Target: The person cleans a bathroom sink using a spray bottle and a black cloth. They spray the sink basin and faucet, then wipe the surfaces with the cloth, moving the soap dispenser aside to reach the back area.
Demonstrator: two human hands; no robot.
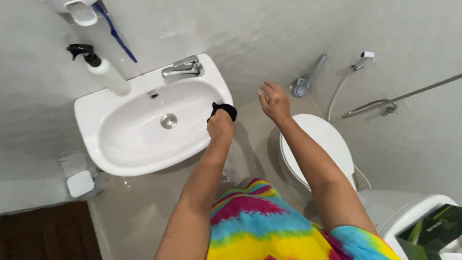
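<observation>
My left hand (220,124) is closed around a black cloth (223,110) and presses it against the right rim of a white wash basin (96,139). The basin has a chrome tap (183,67) at its back and a metal drain (168,120) in the bowl. My right hand (273,101) hovers to the right of the basin, above the floor, with its fingers loosely spread and nothing in it. It is apart from the basin and the cloth.
A white spray bottle with a black nozzle (103,70) stands on the basin's back left corner. A white toilet with shut lid (320,144) is to the right, with a hose sprayer (363,58) and a metal rail (385,103) on the wall. A small white container (80,183) sits on the floor under the basin.
</observation>
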